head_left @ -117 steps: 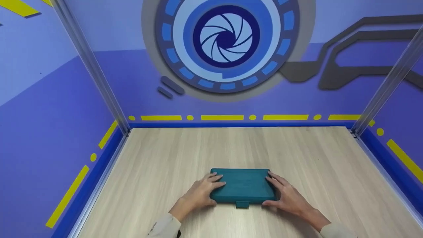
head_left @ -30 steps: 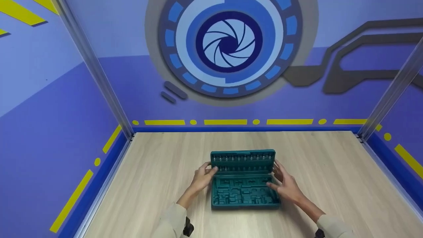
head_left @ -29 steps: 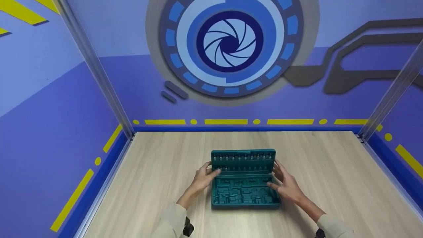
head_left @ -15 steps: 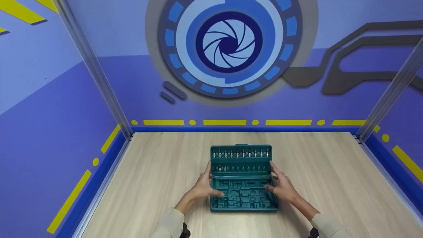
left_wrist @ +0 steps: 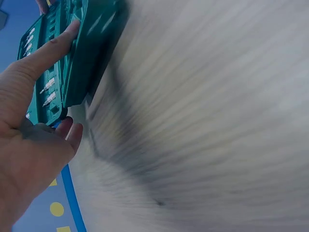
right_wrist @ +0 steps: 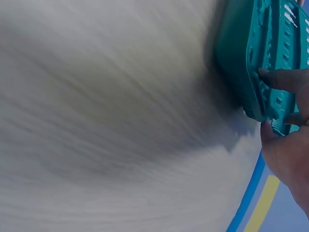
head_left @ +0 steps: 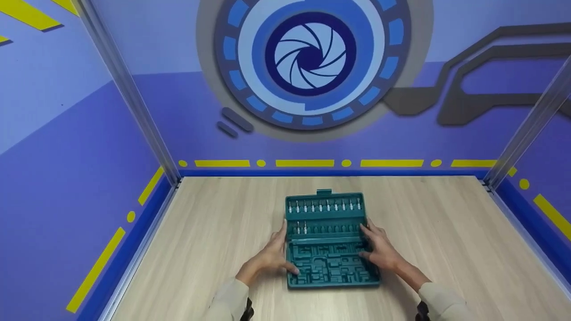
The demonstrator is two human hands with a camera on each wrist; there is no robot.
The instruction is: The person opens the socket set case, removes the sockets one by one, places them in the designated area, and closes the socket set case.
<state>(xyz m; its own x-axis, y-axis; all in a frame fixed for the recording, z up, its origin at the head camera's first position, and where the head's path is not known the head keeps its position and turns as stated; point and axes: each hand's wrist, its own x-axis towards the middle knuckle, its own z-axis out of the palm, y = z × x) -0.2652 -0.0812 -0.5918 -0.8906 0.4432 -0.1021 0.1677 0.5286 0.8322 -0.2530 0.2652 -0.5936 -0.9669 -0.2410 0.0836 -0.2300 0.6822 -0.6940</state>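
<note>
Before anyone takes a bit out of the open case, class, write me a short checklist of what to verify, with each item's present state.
1. Case lies fully open, lid flat on the table: ok.
2. Left hand steadies the case's left edge: ok.
3. Right hand rests on the right edge: ok.
4. Both hands free of tools: ok.
5. Top row of bits full: ok.
6. Second row full: not ok, only two bits show.
</note>
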